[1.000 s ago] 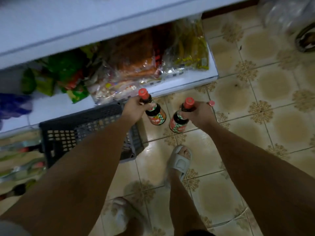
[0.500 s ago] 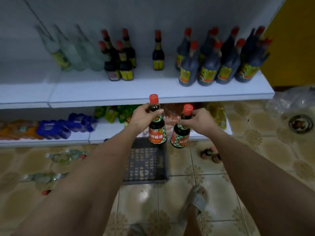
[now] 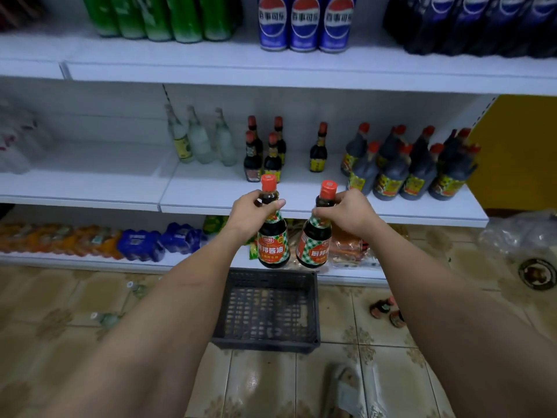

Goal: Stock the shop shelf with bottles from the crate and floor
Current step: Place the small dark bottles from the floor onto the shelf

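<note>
Both arms out in front of the shelving. Left hand (image 3: 251, 213) grips the neck of a dark sauce bottle (image 3: 272, 236), fingers and thumb curled round just under its red cap. Right hand (image 3: 349, 211) grips the neck of a second sauce bottle (image 3: 315, 241) the same way. Both bottles hang upright to slightly tilted, side by side, bases nearly touching, held in the air in front of the edge of the middle shelf (image 3: 211, 191) and above the crate.

Black plastic crate (image 3: 266, 312) sits on the tiled floor (image 3: 60, 297) against the bottom shelf; no bottles visible inside it.

On the middle shelf: three pale glass bottles (image 3: 200, 137), then four small dark bottles (image 3: 265, 149) in a tight group, one small dark bottle (image 3: 319, 149) on its own, and a cluster of large dark jugs (image 3: 410, 164) with red caps at the right end.

Top shelf carries green bottles (image 3: 168, 16) and blue cola cans (image 3: 304, 22).

Floor: two clear bottles lying left of the crate (image 3: 105, 318), two small dark bottles lying right of it (image 3: 387, 309). A sandalled foot (image 3: 349, 390) at the lower edge.
</note>
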